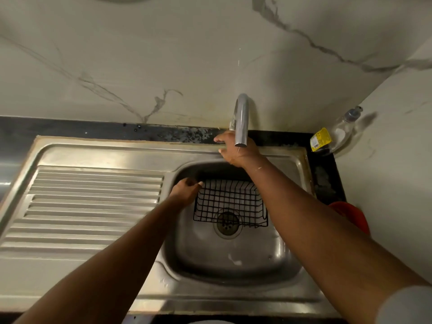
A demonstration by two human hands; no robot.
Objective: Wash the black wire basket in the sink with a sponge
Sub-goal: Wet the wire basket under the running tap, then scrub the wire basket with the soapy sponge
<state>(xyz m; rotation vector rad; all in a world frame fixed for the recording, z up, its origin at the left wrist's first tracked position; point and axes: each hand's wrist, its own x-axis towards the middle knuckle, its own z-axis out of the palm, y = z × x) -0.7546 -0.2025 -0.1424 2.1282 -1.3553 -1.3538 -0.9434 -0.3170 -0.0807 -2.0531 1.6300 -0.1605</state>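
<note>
On my feed the black wire basket (230, 204) stood inside the sink (233, 260), at the far end of the basin, its lower edge lying across the drain (228, 232) and its upper edge tipped back toward the rear wall. The left grip (187, 191) was at the basket's upper left corner with its fingers curled over the rim wire, holding it. The right grip (236, 150) was stretched out to the back rim, just under the spout of the tap (242, 118), fingers pointing left; I could not tell whether it was closed on anything. A ribbed draining board (93, 202) lay left of the basin. A clear bottle (332, 136) with a yellow label stood in the counter's far right corner, and something red (348, 216) showed beyond my right forearm.
</note>
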